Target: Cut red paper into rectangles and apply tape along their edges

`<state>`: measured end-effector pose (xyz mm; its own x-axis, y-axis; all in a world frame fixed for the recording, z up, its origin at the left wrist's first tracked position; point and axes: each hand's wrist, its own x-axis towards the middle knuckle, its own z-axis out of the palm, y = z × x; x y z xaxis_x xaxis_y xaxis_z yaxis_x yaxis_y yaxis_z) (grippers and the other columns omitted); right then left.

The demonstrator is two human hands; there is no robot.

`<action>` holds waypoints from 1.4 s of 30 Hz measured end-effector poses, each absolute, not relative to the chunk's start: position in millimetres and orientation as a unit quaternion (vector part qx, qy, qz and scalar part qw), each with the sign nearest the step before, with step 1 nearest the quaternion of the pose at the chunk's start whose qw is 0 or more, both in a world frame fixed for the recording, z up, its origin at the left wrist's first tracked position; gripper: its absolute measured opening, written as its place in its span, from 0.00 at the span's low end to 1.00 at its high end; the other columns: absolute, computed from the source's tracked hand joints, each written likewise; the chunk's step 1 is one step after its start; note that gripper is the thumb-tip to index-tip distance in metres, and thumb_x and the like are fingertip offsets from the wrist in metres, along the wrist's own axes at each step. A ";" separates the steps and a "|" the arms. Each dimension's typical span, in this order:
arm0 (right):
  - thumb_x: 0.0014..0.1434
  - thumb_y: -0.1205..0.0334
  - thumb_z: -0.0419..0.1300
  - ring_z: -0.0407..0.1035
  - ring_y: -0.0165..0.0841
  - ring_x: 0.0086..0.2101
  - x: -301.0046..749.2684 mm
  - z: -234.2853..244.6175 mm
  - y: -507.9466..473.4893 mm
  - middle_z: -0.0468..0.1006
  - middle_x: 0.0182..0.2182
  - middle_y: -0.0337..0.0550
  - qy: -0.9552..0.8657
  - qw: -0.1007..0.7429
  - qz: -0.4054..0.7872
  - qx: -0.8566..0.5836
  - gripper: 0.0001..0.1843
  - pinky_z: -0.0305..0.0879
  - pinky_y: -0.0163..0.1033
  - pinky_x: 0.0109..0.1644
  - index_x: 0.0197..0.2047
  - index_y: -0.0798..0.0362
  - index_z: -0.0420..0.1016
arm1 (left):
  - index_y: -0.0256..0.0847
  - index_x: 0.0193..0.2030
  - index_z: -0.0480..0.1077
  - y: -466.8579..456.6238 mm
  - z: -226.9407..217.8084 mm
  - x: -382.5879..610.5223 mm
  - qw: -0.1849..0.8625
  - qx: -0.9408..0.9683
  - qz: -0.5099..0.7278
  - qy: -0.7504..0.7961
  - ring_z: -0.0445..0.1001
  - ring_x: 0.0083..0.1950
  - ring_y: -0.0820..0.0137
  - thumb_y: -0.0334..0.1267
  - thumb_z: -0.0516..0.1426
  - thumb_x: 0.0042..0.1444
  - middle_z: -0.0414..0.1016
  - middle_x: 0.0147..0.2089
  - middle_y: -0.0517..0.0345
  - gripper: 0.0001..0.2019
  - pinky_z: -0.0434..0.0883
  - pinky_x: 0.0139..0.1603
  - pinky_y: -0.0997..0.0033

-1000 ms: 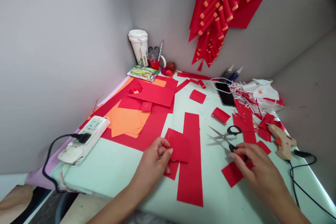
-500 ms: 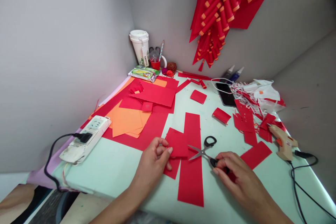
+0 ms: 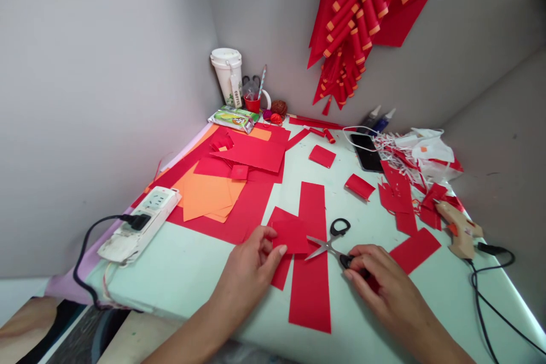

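Note:
Between thumb and fingers, my left hand [image 3: 251, 267] grips the left edge of a small red paper square [image 3: 290, 235]. My right hand [image 3: 381, 278] is closed on one black handle of the scissors [image 3: 328, 245]. The scissor blades are spread and point left, their tips close to the square's right edge; whether they touch it I cannot tell. Beneath the square and the blades lies a long red paper strip [image 3: 310, 301] on the table. Another red piece [image 3: 280, 274] shows partly under the square and my left fingers.
Red sheets [image 3: 260, 151] and orange sheets [image 3: 207, 196] lie back left, near a power strip [image 3: 140, 227]. A phone [image 3: 367, 153], red scraps [image 3: 398, 196] and a corded glue gun [image 3: 460, 230] are at the right. A cup [image 3: 226, 77] stands in the corner; red paper firecrackers [image 3: 358, 17] hang on the wall.
My left thumb and fingers have shifted slightly, and the red square has moved a little to the right, nearer the blades. The scissors and my right hand have barely moved.

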<state>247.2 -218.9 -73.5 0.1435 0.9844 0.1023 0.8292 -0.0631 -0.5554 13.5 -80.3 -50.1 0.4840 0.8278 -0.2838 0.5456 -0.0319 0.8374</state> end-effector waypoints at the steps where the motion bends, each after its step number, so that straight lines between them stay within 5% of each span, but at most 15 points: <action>1: 0.66 0.60 0.52 0.69 0.39 0.42 247.7 -74.3 -218.8 0.72 0.42 0.48 -0.637 0.247 0.147 -0.715 0.07 0.69 0.44 0.43 0.37 0.50 0.68 | 0.44 0.45 0.66 -80.8 -47.6 11.4 0.454 0.734 0.128 0.489 0.72 0.28 0.66 0.48 0.54 0.60 0.72 0.28 0.62 0.12 0.64 0.29 0.71; 4: 0.65 0.59 0.52 0.69 0.40 0.42 249.9 -75.9 -219.5 0.73 0.41 0.48 -0.637 0.233 0.125 -0.724 0.08 0.70 0.44 0.42 0.36 0.50 0.69 | 0.44 0.45 0.69 -81.6 -41.4 5.6 0.355 0.795 0.118 0.479 0.74 0.33 0.63 0.46 0.53 0.61 0.75 0.31 0.58 0.11 0.66 0.32 0.68; 7: 0.65 0.59 0.52 0.70 0.40 0.41 252.9 -76.0 -220.7 0.74 0.41 0.48 -0.638 0.225 0.111 -0.728 0.08 0.70 0.44 0.41 0.35 0.50 0.70 | 0.43 0.48 0.69 -79.5 -41.8 4.1 0.280 0.847 0.163 0.421 0.74 0.46 0.59 0.44 0.55 0.61 0.76 0.45 0.51 0.12 0.70 0.44 0.63; 12: 0.65 0.59 0.53 0.71 0.40 0.41 256.8 -76.6 -221.4 0.75 0.41 0.49 -0.640 0.228 0.085 -0.729 0.09 0.71 0.44 0.41 0.35 0.50 0.70 | 0.44 0.64 0.57 -70.7 -54.1 12.7 0.204 0.901 0.190 0.333 0.63 0.63 0.52 0.42 0.62 0.54 0.66 0.62 0.46 0.32 0.63 0.60 0.48; 21: 0.65 0.58 0.53 0.70 0.41 0.43 260.4 -78.6 -223.8 0.74 0.42 0.49 -0.636 0.230 0.076 -0.733 0.08 0.71 0.46 0.43 0.36 0.50 0.71 | 0.41 0.61 0.61 -75.1 -60.9 14.0 0.139 0.931 0.203 0.271 0.67 0.58 0.55 0.31 0.56 0.59 0.72 0.54 0.47 0.22 0.62 0.60 0.47; 28: 0.65 0.61 0.53 0.70 0.40 0.43 254.8 -76.1 -218.7 0.74 0.43 0.50 -0.676 0.230 0.093 -0.694 0.06 0.71 0.43 0.42 0.39 0.50 0.71 | 0.39 0.58 0.65 -78.3 -67.9 9.3 0.123 0.938 0.227 0.231 0.70 0.56 0.58 0.31 0.53 0.63 0.75 0.52 0.46 0.17 0.64 0.59 0.52; 32: 0.65 0.64 0.53 0.70 0.39 0.43 253.6 -74.6 -215.6 0.74 0.44 0.50 -0.698 0.215 0.100 -0.676 0.06 0.71 0.43 0.43 0.38 0.50 0.70 | 0.37 0.58 0.66 -76.1 -66.3 10.8 0.122 0.943 0.198 0.239 0.68 0.59 0.55 0.32 0.54 0.62 0.73 0.56 0.44 0.18 0.64 0.59 0.50; 37: 0.65 0.65 0.53 0.70 0.39 0.43 255.1 -71.7 -214.8 0.75 0.43 0.49 -0.710 0.204 0.123 -0.662 0.06 0.71 0.42 0.42 0.40 0.51 0.71 | 0.40 0.66 0.59 -71.0 -70.4 11.3 0.141 0.957 0.153 0.201 0.53 0.71 0.59 0.26 0.49 0.63 0.61 0.68 0.48 0.25 0.60 0.66 0.51; 42: 0.65 0.65 0.52 0.69 0.39 0.45 259.3 -69.4 -215.0 0.74 0.46 0.51 -0.720 0.185 0.141 -0.654 0.16 0.71 0.45 0.45 0.55 0.52 0.68 | 0.40 0.65 0.61 -69.1 -80.8 10.3 0.198 0.966 0.108 0.127 0.57 0.70 0.65 0.19 0.46 0.56 0.63 0.67 0.51 0.30 0.59 0.68 0.54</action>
